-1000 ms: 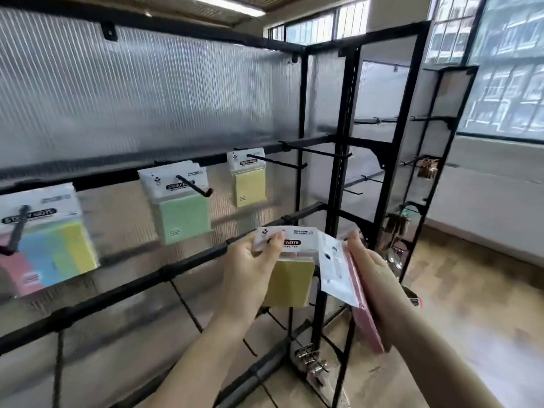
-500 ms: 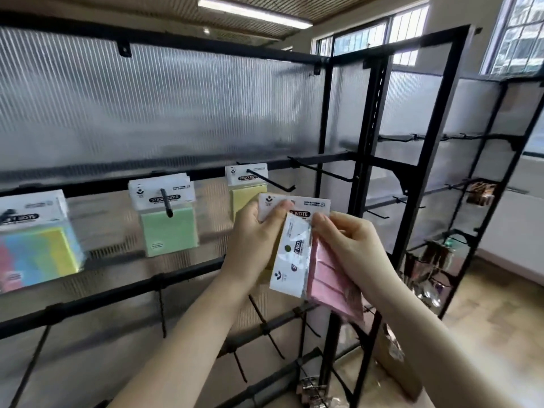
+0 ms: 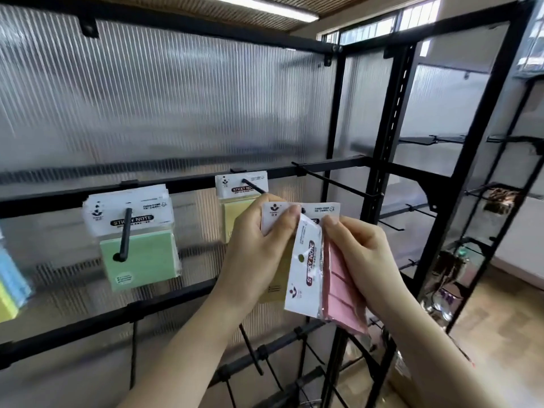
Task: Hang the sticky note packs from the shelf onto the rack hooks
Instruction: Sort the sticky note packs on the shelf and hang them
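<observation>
Holding two packs at once, the person stands at the rack with the job partly done. The left hand [image 3: 253, 254] pinches the white header card of a yellow sticky note pack [image 3: 278, 290], thumb on the front of the card, so that the pack hangs down behind the hand. The right hand [image 3: 362, 260] grips a pink sticky note pack [image 3: 338, 290], turned sideways so its header card lies over the yellow pack's lower part, with the index fingertip touching the yellow pack's card.

Already hung: a green pack [image 3: 138, 254] on a hook well to the left of the left hand, another yellow pack [image 3: 240, 198] on a hook [image 3: 254, 187] just above and behind the left hand's fingers, and a multicoloured pack [image 3: 8, 293] at the far left edge. Still to do, as I judge it: the two packs in hand. A bare long hook [image 3: 335, 181] juts out above the right hand, and further bare hooks sit beyond it to the right. Whether more packs wait on the shelf cannot be told, since the shelf is not in view.

Compared with half a second ago, both hands have risen and closed in on the rack, so the held yellow pack's card now sits just below the tip of the occupied hook rather than lower down; the grips themselves look unchanged
</observation>
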